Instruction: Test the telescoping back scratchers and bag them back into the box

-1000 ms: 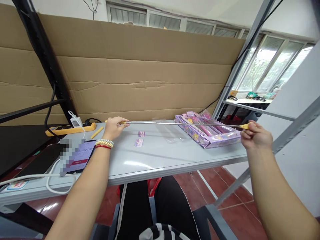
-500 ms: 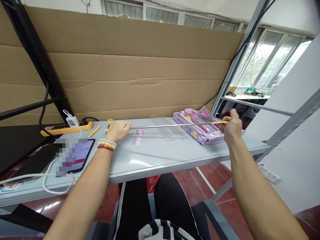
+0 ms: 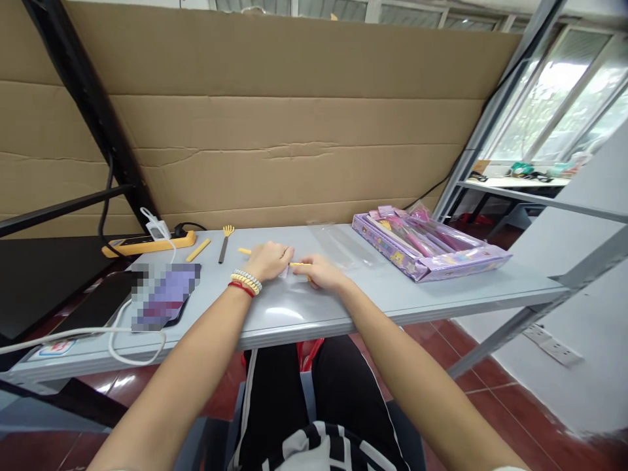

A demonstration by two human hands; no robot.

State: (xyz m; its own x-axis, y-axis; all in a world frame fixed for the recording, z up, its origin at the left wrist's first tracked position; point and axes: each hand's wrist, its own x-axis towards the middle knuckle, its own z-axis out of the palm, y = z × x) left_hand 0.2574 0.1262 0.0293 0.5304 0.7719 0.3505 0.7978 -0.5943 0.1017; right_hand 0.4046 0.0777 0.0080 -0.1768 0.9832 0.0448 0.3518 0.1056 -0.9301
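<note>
Both hands meet over the middle of the desk, fingers closed around a thin telescopic rod [image 3: 300, 264] with yellow ends. My left hand [image 3: 269, 260] grips it from above, and one yellow end [image 3: 244, 251] pokes out on its left. My right hand [image 3: 318, 271] pinches the yellow part just to the right, with a small gap between the hands. The rod's middle is mostly hidden by fingers. Left of the hands lies a yellow claw-shaped piece [image 3: 228, 231] with a dark shaft. A short yellow stick [image 3: 198, 250] rests beyond it. A small purple card [image 3: 283, 273] shows partly beneath my hands.
A purple box [image 3: 426, 267] of pink wrapped items stands at the right. Clear plastic wrapping [image 3: 338, 243] lies beside it. At left are a phone [image 3: 169, 297] with a white cable [image 3: 115, 340] and a yellow power strip [image 3: 152, 243]. A cardboard panel [image 3: 294, 118] backs the desk.
The long metal rod stretched between my hands is now collapsed short. My right hand has come far left, beside my left hand. The view has shifted slightly.
</note>
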